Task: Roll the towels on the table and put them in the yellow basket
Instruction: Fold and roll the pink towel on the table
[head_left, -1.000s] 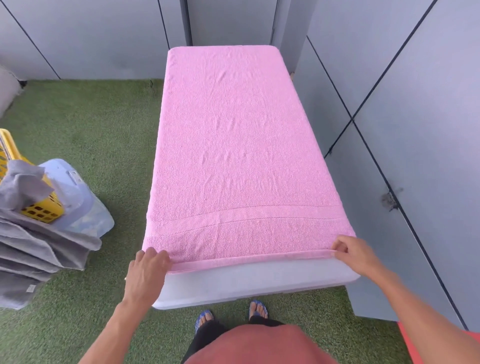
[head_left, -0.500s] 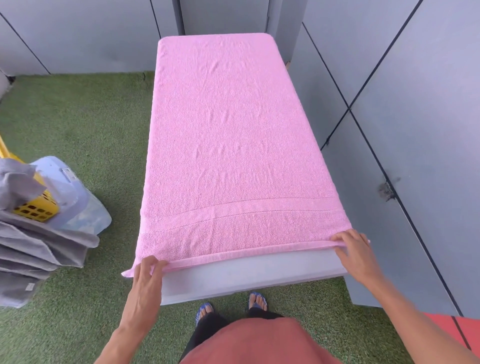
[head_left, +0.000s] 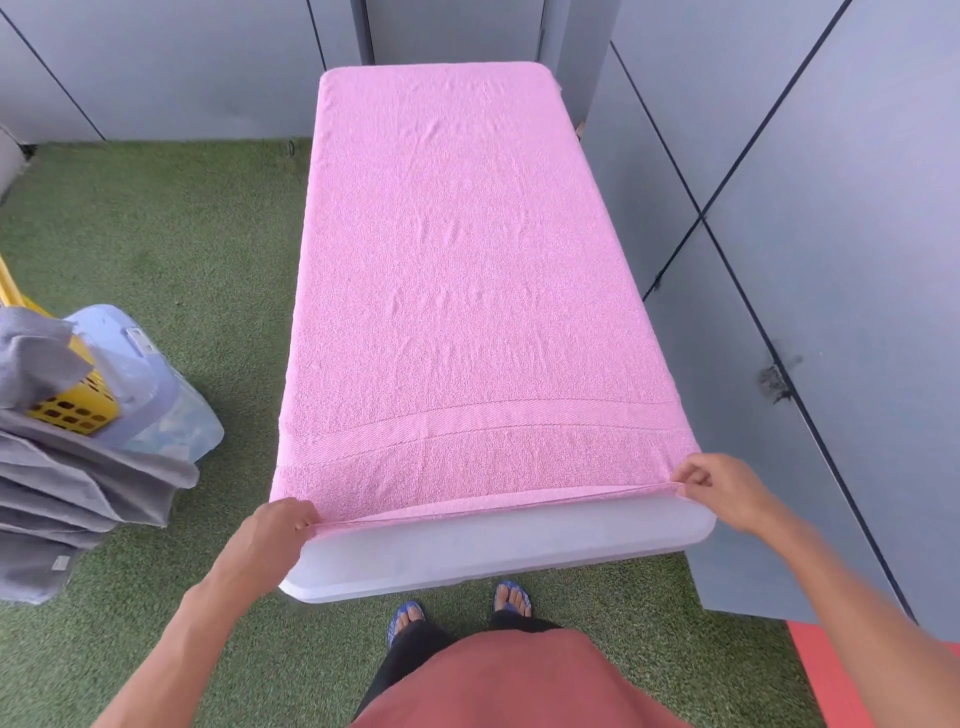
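towel (head_left: 467, 291) on table (head_left: 498, 551), basket (head_left: 72, 405) left

both hands (head_left: 280, 530) pinch pink towel's (head_left: 467, 291) near edge.

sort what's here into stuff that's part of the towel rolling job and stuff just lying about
Part of the job:
pink towel
table
yellow basket
left hand
right hand

Just lying about:
grey cloths
clear plastic box

bright, even daylight with no glare; shadows are soft and faint, darkest under the near edge of the worktop (head_left: 498, 551). wide-angle distortion bends the wall panel lines toward the edges. focus is fairly sharp, softening slightly at the corners.
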